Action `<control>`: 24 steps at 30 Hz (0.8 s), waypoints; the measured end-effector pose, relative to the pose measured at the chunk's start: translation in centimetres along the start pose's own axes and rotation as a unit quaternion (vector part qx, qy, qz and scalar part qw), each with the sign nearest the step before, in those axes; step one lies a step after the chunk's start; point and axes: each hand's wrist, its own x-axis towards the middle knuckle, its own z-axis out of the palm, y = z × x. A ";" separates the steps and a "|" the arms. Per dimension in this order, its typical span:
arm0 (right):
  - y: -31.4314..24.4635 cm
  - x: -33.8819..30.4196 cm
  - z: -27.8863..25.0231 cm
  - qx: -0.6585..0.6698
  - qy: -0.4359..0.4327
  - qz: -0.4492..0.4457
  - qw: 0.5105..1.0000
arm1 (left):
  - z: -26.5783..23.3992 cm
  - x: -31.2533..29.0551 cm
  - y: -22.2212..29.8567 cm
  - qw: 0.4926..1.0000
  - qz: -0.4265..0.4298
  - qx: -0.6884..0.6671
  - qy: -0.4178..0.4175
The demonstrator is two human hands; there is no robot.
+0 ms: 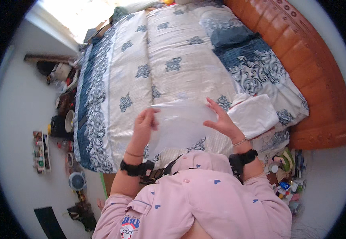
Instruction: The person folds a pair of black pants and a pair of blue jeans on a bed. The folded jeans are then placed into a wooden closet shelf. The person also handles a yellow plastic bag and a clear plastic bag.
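Note:
A thin, translucent whitish plastic sheet or bag (pixel 181 125) hangs in front of me over the bed's near edge. My left hand (pixel 145 122) has its fingers curled closed on the left edge of this plastic. My right hand (pixel 224 123) is at the right edge, thumb and fingers spread apart; whether it touches the plastic I cannot tell. Just beyond my right hand lies a folded white cloth (pixel 254 115) on the bedding. Beneath everything is a cream bedspread (pixel 181 75) with dark blue-grey flower motifs.
A brown headboard (pixel 316 71) stands along the right. Dark folded fabric (pixel 234 38) rests on a patterned pillow (pixel 256 67). On the floor to the left are a fan-like round blue item (pixel 77 181) and a small shelf (pixel 41 151). Bottles and packages (pixel 288 185) crowd the lower right.

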 end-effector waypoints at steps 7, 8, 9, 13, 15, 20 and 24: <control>5.7 -2.3 2.7 0.029 -0.061 0.121 0.990 | -1.1 0.5 1.6 0.982 -0.032 -0.177 0.053; 6.4 -2.7 3.7 0.061 -0.071 0.153 0.984 | -0.8 0.6 1.8 0.977 -0.035 -0.201 0.068; 6.6 -3.0 4.6 0.095 -0.084 0.182 0.975 | -0.6 0.5 2.3 0.974 -0.032 -0.218 0.061; 8.0 -5.0 7.2 0.245 -0.184 0.381 0.872 | 0.5 -0.2 3.2 0.961 -0.040 -0.275 -0.004; 8.6 -5.6 8.5 0.379 -0.212 0.442 0.785 | 0.7 -0.6 3.3 0.948 -0.048 -0.305 -0.076; 8.9 -5.2 10.2 0.472 -0.103 0.465 0.742 | -0.2 -0.8 2.7 0.932 -0.058 -0.339 -0.115; 9.3 -4.6 9.1 0.545 -0.079 0.372 0.747 | -3.0 -0.6 1.2 0.942 -0.046 -0.331 -0.018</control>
